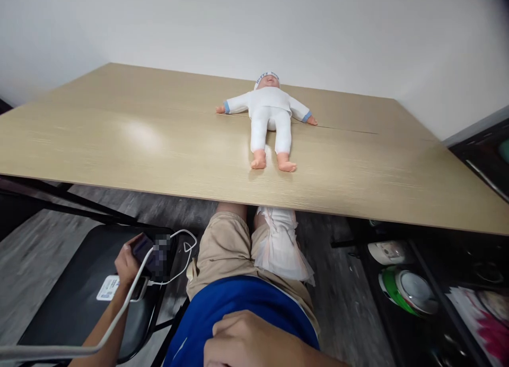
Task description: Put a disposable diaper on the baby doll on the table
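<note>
My left hand (128, 262) is over the chair at lower left, its fingers closed on the edge of a dark phone (142, 249) whose screen is partly blurred out. My right hand (242, 338) rests in front of my blue shirt (222, 298), fingers curled; the inside of it is hidden. Across my right thigh lies a white diaper (280, 245), partly under the table edge. A baby doll (271, 110) in white clothes with blue cuffs and a printed headband lies on its back on the table, arms spread and feet towards me. Neither hand touches the doll or the diaper.
The wooden table (167, 160) stands against a white wall. A black chair (67, 298) at left bears a device with a white label (108, 288). A white cable (119, 314) crosses in front of my left forearm. At right, a dark shelf holds a green-and-white container (409, 291).
</note>
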`<state>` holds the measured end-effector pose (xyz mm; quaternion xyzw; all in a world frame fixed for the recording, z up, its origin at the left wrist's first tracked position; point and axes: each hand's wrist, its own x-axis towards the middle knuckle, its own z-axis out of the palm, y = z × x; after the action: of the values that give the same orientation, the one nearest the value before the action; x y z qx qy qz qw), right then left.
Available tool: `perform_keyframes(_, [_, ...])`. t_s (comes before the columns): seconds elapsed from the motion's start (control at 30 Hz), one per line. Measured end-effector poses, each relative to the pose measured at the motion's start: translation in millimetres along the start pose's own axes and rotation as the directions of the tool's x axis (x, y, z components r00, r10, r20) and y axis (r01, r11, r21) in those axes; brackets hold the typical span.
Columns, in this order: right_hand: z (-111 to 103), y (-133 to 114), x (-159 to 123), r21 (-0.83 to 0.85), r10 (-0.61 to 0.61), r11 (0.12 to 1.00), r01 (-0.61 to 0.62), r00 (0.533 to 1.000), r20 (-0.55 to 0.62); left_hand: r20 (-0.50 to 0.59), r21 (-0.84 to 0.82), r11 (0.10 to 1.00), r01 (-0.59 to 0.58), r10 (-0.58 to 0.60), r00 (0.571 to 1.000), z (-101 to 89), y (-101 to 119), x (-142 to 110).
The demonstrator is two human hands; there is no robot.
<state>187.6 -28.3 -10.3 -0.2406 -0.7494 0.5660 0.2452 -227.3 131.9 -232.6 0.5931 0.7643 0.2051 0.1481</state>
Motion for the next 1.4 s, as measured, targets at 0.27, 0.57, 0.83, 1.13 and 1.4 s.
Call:
perform_keyframes(0.27, [4,11,2,0.007,-0.012,1.000,0.012,1.000,0.024,0.019,-0.192,0.980,0.045,-0.042,0.999,2.9,-1,3])
perform_keyframes(0.57, [4,11,2,0.003,-0.072,0.997,0.073,0.996,-0.059,0.003,-0.207,0.978,0.000,0.000,1.000,6.8,-8,4])
perform_keyframes(0.83, [-4,0,3,0.050,-0.063,0.996,0.068,0.994,-0.091,-0.186,-0.308,0.948,-0.085,0.028,0.982,19.8,-26,5])
perform_keyframes(1.13, [0,-2,4,0.006,-0.054,0.998,0.055,0.992,-0.111,-0.195,-0.337,0.937,-0.092,0.026,0.980,25.2,-35,9])
perform_keyframes(1.4, [-5,-13,5,-0.029,0.052,0.998,-0.053,0.998,-0.035,-0.218,-0.323,0.941,-0.098,0.026,0.976,24.6,-30,2])
